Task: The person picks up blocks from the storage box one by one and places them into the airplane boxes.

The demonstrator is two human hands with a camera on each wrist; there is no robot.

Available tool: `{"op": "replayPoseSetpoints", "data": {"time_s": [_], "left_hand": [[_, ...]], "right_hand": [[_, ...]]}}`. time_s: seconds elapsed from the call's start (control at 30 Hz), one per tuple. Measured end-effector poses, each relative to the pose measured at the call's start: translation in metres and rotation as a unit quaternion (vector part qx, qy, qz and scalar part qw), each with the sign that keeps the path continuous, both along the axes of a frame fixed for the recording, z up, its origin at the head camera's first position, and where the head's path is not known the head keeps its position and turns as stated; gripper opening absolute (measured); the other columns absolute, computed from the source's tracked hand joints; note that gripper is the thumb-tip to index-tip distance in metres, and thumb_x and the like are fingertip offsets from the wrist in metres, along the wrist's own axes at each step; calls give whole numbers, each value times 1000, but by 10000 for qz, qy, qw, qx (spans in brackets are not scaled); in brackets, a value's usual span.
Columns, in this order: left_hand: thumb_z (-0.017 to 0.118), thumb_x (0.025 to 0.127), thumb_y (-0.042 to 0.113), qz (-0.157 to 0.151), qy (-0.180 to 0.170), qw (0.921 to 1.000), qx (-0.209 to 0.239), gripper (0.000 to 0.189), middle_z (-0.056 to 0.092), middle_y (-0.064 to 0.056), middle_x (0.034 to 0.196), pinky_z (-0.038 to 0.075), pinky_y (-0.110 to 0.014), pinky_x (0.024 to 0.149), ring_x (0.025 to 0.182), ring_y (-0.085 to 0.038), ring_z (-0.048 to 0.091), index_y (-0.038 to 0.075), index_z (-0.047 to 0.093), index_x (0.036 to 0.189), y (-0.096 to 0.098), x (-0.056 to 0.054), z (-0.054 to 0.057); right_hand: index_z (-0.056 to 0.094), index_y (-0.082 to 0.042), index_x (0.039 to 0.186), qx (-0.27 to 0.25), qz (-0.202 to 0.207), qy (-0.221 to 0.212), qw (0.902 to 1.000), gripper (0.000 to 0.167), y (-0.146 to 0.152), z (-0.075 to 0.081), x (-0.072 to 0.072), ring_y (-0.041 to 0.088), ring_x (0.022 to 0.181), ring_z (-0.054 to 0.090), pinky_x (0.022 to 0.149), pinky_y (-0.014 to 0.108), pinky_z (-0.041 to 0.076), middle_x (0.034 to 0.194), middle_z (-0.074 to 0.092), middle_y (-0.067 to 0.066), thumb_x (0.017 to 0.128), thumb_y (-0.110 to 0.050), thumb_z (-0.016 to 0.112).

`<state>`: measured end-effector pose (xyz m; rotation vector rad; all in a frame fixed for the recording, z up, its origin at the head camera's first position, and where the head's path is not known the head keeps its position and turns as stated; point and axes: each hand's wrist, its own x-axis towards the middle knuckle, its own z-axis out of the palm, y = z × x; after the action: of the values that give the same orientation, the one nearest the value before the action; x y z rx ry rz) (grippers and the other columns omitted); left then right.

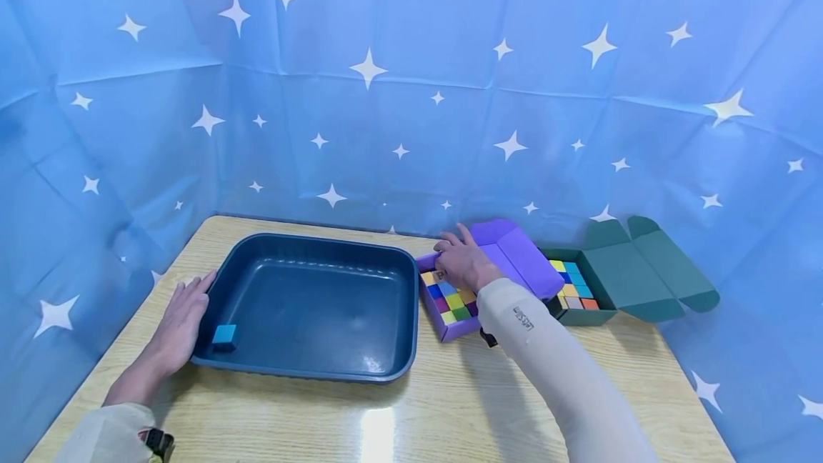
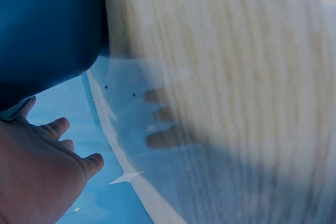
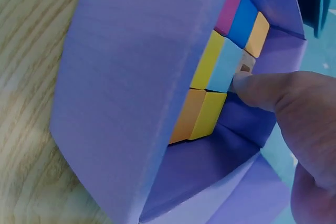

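Observation:
My left hand [image 1: 176, 324] rests along the left rim of a dark blue plastic tray [image 1: 321, 371], its fingers straight and together. In the left wrist view that hand [image 2: 39, 169] lies against the tray's side [image 2: 50, 30]. A single blue cube [image 1: 224, 336] sits in the tray's lower left corner. My right hand [image 1: 464, 263] reaches over an open purple box [image 1: 459, 332] of coloured cubes, some fingers stretched out. In the right wrist view a fingertip of it touches a wood-coloured cube with a brown mark [image 3: 245, 65], beside a light blue cube [image 3: 226, 65].
Right of the purple box, a green box [image 1: 591, 316] of coloured cubes stands with its lid [image 1: 649, 270] folded back. The purple lid [image 1: 524, 259] is raised beside the right forearm. A blue star-patterned cloth [image 1: 411, 41] hangs behind the wooden table [image 1: 289, 420].

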<state>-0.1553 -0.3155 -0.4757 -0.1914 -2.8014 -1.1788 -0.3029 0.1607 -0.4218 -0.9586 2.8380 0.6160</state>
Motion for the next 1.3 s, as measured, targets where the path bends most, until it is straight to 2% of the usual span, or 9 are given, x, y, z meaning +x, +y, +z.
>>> {"op": "replayPoseSetpoints", "data": {"time_s": [0.1, 0.2, 0.33, 0.43, 0.6, 0.8, 0.93, 1.07, 1.3], "left_hand": [[12, 108, 31, 8, -7, 10000, -29, 55, 14, -37, 155, -13, -62, 118, 146, -53, -5, 3, 12, 156, -2, 1, 0], [12, 108, 31, 26, -29, 10000, -23, 55, 14, -38, 155, -13, -63, 117, 146, -54, -6, 3, 12, 156, -3, 2, 0], [12, 108, 32, 65, -76, 9999, -9, 55, 13, -38, 155, -14, -63, 117, 146, -54, -8, 4, 11, 156, -5, 3, 1], [12, 108, 32, 84, -111, 9999, -9, 55, 12, -38, 156, -14, -64, 116, 146, -53, -9, 5, 11, 156, -7, 4, 1], [12, 108, 32, 80, -125, 9999, 9, 56, 12, -37, 156, -14, -64, 116, 146, -53, -9, 5, 10, 157, -7, 5, 1], [11, 108, 33, 60, -175, 9998, 81, 56, 11, -37, 156, -13, -66, 116, 145, -55, -8, 5, 12, 157, -5, 5, 3], [10, 108, 35, 89, -276, 9995, 129, 57, 9, -37, 157, -11, -68, 115, 145, -54, -10, 7, 10, 157, -1, 4, 2], [10, 108, 36, 94, -301, 9994, 148, 57, 9, -37, 157, -10, -69, 114, 145, -54, -11, 7, 11, 157, 2, 2, 2], [9, 107, 38, 79, -379, 9991, 153, 58, 9, -36, 157, -9, -70, 114, 146, -54, -10, 7, 11, 157, 5, -1, 4]], "right_hand": [[76, -25, 93, -276, -57, -54, 9996, 15, -3, 1, -2, 29, 147, 29, 122, 59, 5, 144, 54, 0, 94, -31, 62], [76, -25, 91, -745, -65, 13, 9972, 11, -7, 7, -4, 28, 143, 35, 122, 60, 5, 137, 59, 0, 90, -27, 65], [75, -26, 86, -1485, -89, 279, 9885, 8, -21, 21, -4, 25, 135, 43, 121, 60, 6, 126, 64, -2, 88, -24, 67], [75, -26, 93, -1853, 22, 380, 9819, 11, -42, 31, 0, 24, 133, 44, 121, 59, 8, 125, 64, -2, 90, -34, 68], [73, -28, 103, -1919, 532, 166, 9798, 23, -97, 36, 12, 22, 137, 41, 121, 57, 10, 128, 62, -4, 89, -45, 66], [70, -32, 111, -1972, 984, -372, 9747, 31, -172, 26, 35, 17, 138, 39, 123, 54, 10, 132, 58, -10, 90, -53, 63], [68, -35, 116, -2167, 992, -868, 9673, 34, -210, 17, 48, 14, 141, 34, 123, 52, 9, 136, 56, -13, 90, -56, 60], [68, -37, 116, -2332, 856, -1255, 9605, 34, -235, 10, 58, 13, 142, 32, 124, 49, 8, 135, 56, -16, 89, -55, 62], [66, -43, 114, -1927, 751, -1482, 9671, 34, -266, 2, 72, 9, 141, 32, 125, 47, 9, 135, 54, -21, 85, -61, 63]]}}
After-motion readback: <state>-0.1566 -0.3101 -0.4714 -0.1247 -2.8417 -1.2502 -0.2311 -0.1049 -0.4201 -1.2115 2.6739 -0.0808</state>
